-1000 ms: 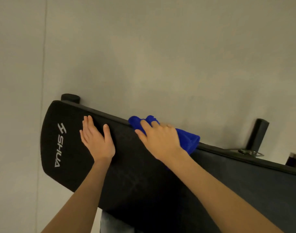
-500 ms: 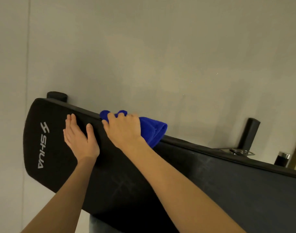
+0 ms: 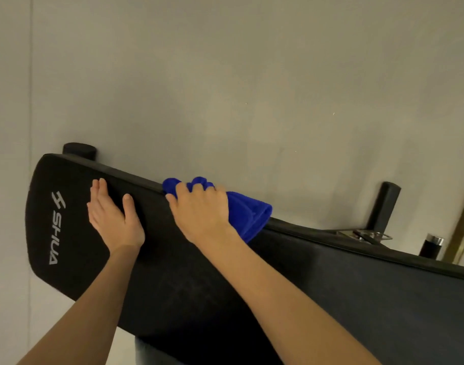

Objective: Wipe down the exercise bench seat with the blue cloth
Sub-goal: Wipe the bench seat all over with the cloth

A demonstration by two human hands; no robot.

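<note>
Far to the left of my left grip [image 3: 114,219], white lettering [image 3: 55,227] runs sideways along the rounded end of the black padded surface [image 3: 199,285]. It reads SHUA, with a slanted emblem at its top. Beyond that end, a black round stub [image 3: 79,148] pokes out past the far edge.

My left grip lies flat on the pad with the fingers straight and close together and the thumb spread. It holds nothing.

Just to its right, and not touching it, my right grip [image 3: 201,214] is curled over the blue cloth [image 3: 249,217] and presses it onto the far edge of the surface. The fingertips sink into the folds, and the bunched remainder sticks out to the right of the grip, draped over that edge.

Nothing lies on the pad between the two grips or near them.

Well to the right of the cloth, a black square post [image 3: 383,206] rises behind the surface, with a metal ring [image 3: 368,235] at its foot. Further right stands a dark bottle [image 3: 432,246] with a silver top, beside a gold strip [image 3: 462,219] at the picture's edge.

Grey floor [image 3: 225,75] fills everything beyond the surface. Below my forearms, a patch of denim [image 3: 151,351] shows under the near edge.
</note>
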